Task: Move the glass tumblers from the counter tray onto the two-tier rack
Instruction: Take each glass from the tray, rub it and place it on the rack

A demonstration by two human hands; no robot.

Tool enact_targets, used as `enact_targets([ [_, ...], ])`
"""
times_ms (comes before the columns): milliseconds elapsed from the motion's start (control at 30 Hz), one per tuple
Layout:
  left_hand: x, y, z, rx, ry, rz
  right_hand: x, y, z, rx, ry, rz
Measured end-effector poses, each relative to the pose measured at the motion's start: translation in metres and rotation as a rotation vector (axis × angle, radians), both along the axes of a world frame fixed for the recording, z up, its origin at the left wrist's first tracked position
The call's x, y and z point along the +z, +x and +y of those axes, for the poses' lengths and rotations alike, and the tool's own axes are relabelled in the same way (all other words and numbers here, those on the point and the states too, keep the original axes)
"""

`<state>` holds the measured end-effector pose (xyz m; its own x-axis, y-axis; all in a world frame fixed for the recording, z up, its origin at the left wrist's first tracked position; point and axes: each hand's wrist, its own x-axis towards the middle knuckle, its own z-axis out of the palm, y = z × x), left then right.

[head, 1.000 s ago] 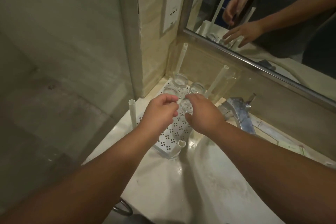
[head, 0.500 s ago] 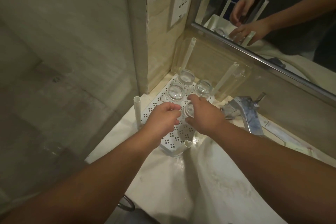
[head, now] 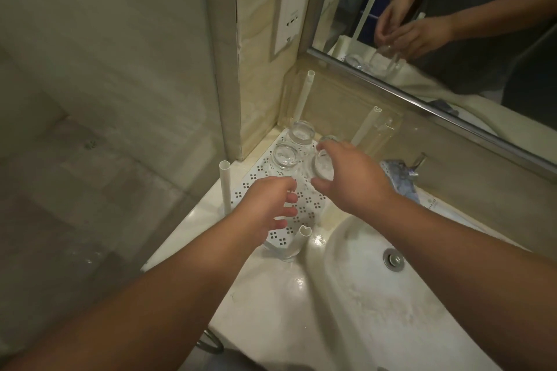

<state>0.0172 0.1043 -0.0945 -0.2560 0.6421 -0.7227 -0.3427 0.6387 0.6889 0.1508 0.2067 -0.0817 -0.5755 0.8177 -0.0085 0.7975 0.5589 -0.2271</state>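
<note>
Pale marble counter (head: 271,304) is seen nearest, with a white sink basin (head: 376,295) set into it and a metal drain (head: 393,259) in the bowl. Just beyond, a white perforated rack shelf (head: 283,235) is stood in the corner, with 4 white posts rising from it; the nearest post (head: 304,232) is notched at its top. Above this shelf the left hand (head: 265,214) is held with fingers loosely spread, and nothing is gripped by it. To its right, a glass tumbler (head: 322,167) is gripped by the right hand (head: 349,178), thumb and fingers curled round its rim, low over the shelf. Behind it, 2 more tumblers (head: 284,158) are stood upright on the shelf, close together; a 3rd rim (head: 328,138) is partly hidden by the right hand. Further right, a chrome tap (head: 404,172) is seen. Farthest back, a wall socket (head: 291,18) and a mirror (head: 452,24) are fixed to the wall.
</note>
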Motion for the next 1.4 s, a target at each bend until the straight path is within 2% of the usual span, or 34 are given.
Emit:
enact_targets([
  [167,0.019,0.005,0.001,-0.049,-0.058,-0.062,0.040,0.000,-0.013,0.027,0.125,0.071],
  [533,0.073,0.009,-0.002,-0.132,0.073,-0.282,0.086,0.010,-0.065,0.080,0.307,0.362],
  [767,0.101,0.018,-0.012,-0.076,0.192,-0.369,0.095,0.019,-0.086,0.060,0.307,0.575],
  [900,0.109,0.028,-0.018,-0.035,0.262,-0.319,0.093,0.028,-0.095,-0.032,0.253,0.630],
  [1067,0.113,0.042,-0.023,-0.022,0.347,-0.237,0.091,0.043,-0.108,-0.131,0.080,0.705],
  [1400,0.110,0.089,-0.027,-0.156,0.579,-0.013,0.093,0.083,-0.110,-0.275,-0.071,0.818],
])
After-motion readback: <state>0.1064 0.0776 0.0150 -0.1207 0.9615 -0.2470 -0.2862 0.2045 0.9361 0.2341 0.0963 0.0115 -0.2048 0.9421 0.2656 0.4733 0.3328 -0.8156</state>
